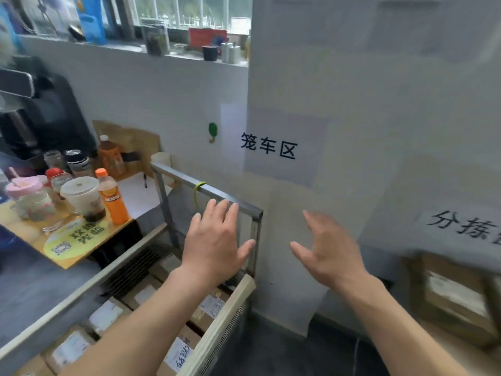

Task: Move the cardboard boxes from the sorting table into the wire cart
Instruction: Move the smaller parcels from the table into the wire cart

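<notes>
The wire cart stands at lower left against the wall, its metal top rail running from centre to a corner post. Inside it lie several cardboard boxes with white labels, packed flat. My left hand hovers above the cart's far corner, fingers straight and spread, holding nothing. My right hand is raised in front of the wall to the right of the cart, fingers loosely spread, also empty. A blurred cardboard box with a white label sits on the sorting table at the right edge.
A small wooden table left of the cart is crowded with drink bottles, cups and jars. A black appliance stands behind it. The wall ahead carries paper signs and a green hook. A window sill runs above.
</notes>
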Demonstrator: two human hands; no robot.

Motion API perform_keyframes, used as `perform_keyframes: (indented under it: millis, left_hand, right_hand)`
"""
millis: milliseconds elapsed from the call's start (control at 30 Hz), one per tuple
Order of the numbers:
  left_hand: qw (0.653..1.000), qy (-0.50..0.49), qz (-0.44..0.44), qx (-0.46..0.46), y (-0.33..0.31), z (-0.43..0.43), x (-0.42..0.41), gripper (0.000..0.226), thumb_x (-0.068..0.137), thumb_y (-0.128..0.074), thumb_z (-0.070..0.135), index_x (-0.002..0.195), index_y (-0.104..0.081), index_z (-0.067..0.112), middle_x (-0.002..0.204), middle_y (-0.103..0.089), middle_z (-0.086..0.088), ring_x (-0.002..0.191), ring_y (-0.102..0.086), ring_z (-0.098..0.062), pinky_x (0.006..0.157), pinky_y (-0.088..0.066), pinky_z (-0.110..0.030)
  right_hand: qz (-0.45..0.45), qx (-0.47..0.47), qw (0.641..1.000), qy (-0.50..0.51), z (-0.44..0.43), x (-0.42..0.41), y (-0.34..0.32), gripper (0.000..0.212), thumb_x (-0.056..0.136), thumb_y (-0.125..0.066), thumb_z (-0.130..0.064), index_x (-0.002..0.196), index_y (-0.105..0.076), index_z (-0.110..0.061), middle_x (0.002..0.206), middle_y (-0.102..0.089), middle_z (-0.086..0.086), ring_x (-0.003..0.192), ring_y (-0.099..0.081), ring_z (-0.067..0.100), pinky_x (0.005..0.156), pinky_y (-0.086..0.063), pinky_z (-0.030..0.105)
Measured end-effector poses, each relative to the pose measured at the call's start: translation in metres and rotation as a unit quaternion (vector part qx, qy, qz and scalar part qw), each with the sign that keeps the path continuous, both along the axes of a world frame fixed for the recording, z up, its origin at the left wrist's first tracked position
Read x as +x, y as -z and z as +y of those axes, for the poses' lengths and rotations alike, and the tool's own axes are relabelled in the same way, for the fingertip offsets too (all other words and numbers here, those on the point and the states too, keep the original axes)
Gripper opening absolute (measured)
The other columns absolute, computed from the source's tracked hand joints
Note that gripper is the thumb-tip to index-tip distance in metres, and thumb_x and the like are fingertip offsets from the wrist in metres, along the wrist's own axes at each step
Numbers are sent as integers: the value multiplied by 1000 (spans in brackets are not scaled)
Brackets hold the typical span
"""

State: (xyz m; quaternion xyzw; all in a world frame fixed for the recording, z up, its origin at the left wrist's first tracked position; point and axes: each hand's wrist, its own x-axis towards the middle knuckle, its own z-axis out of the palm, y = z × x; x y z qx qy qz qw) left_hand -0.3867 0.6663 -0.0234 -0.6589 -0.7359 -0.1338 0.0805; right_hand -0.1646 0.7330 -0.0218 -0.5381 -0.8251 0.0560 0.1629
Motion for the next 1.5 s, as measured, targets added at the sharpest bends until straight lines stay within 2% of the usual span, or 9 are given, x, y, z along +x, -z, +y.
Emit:
perform_keyframes:
  millis: [100, 333, 667, 900, 1033, 1133, 1300, 1400, 1500]
  left_hand:
    - [999, 40, 3, -3, -2, 20, 48, 83, 88, -51, 67, 151, -33, 16, 159, -33, -5, 152, -21, -28, 117, -28, -43]
    - [992, 126, -8, -26, -2, 55, 152, 88, 85, -47, 72, 152, -27, 18, 160, -29, -3, 151, -19, -27, 118, -26, -42]
    - [966, 250, 11, -68, 10, 85, 258, 102, 72, -9, 85, 152, -22, 22, 160, -23, -2, 143, -23, -27, 109, -31, -46]
    - [939, 334, 2, -83, 26, 115, 303, 100, 76, -13, 84, 153, -21, 21, 162, -23, -1, 147, -20, -25, 115, -30, -44]
    - [923, 375, -16, -83, 29, 134, 322, 104, 72, -11, 86, 151, -30, 19, 155, -36, 0, 142, -31, -23, 112, -33, -41]
    - [910, 404, -19, -86, 32, 148, 330, 105, 72, -13, 86, 151, -31, 19, 154, -37, 1, 141, -32, -22, 112, -33, -41]
    - [892, 442, -15, -88, 33, 170, 340, 104, 72, -16, 86, 150, -32, 19, 153, -39, 1, 140, -35, -22, 111, -36, -43]
    - [883, 464, -9, -75, 34, 182, 347, 95, 76, -25, 86, 145, -37, 21, 147, -44, 2, 134, -40, -21, 105, -39, -42]
    - [872, 484, -1, -70, 35, 189, 355, 91, 78, -28, 85, 142, -39, 21, 145, -45, 2, 133, -41, -22, 103, -40, -42]
  right_hand:
    - [-2, 7, 999, 40, 5, 50, -5, 68, 87, -62, -51, 144, -43, -18, 141, -52, 2, 132, -44, 24, 101, -46, 43]
    - [-9, 5, 991, 132, 4, 155, -3, 77, 88, -60, -57, 152, -35, -21, 149, -48, 2, 139, -39, 24, 104, -42, 44]
    - [1, -1, 967, 254, -13, 254, 6, 77, 87, -59, -63, 150, -38, -24, 155, -42, 0, 144, -35, 22, 106, -42, 44]
    - [-16, -31, 941, 335, -22, 289, 12, 76, 89, -57, -64, 149, -40, -21, 155, -42, 2, 145, -35, 24, 108, -39, 43]
    - [-38, -52, 927, 369, -20, 301, 8, 65, 89, -55, -64, 139, -48, -22, 140, -55, -2, 131, -48, 21, 98, -45, 38]
    - [-38, -77, 914, 396, -16, 304, 5, 54, 87, -55, -63, 127, -53, -27, 124, -61, -7, 117, -56, 20, 89, -49, 38]
    - [-35, -79, 891, 445, -10, 303, 8, 56, 86, -57, -64, 123, -55, -21, 123, -62, -4, 116, -57, 21, 90, -49, 40]
    - [-26, -68, 883, 464, -9, 302, 8, 60, 85, -58, -64, 129, -55, -24, 128, -62, -2, 122, -55, 22, 93, -48, 40]
    - [-18, -60, 875, 479, -10, 304, 10, 61, 83, -55, -66, 129, -55, -27, 126, -63, -5, 120, -56, 20, 86, -46, 37]
